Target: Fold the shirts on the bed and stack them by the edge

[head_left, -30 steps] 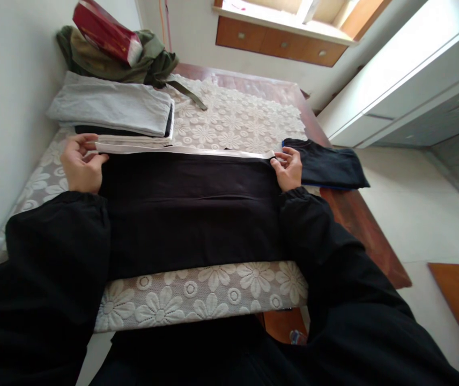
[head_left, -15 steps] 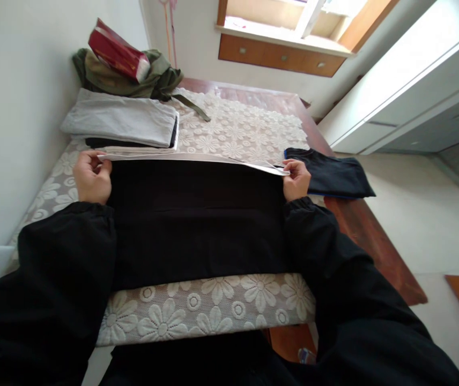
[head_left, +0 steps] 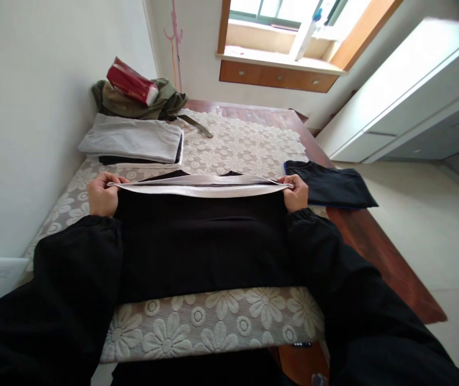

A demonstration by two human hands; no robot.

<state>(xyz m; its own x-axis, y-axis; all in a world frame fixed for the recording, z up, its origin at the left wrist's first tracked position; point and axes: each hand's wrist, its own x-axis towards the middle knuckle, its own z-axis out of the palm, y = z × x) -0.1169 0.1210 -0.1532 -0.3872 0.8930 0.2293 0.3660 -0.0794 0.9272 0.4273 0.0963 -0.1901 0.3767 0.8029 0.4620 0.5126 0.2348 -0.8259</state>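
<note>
A black garment [head_left: 209, 252] with a white band [head_left: 201, 191] along its far edge lies across the near part of the table. At the left end of that band, my left hand [head_left: 103, 195] is closed, pinching the edge between thumb and fingers. My right hand [head_left: 296, 193] grips the opposite end the same way. Between the hands the band is stretched wide, its two layers parted by a narrow dark gap. Small black peaks of cloth show just behind it. Both forearms, in black sleeves, flank the garment and cover its sides.
A flowered lace cloth [head_left: 249, 139] covers the wooden table [head_left: 378, 257]. Folded grey clothing [head_left: 133, 138] lies at far left, before a green bag [head_left: 165, 99] and a red packet [head_left: 131, 80]. A folded dark garment [head_left: 334, 185] rests by the right edge. A wall borders the left side.
The white band's two layers have spread apart, and black peaks now show behind it. Both hands still hold its ends. The view has tilted up, so everything sits lower in the picture.
</note>
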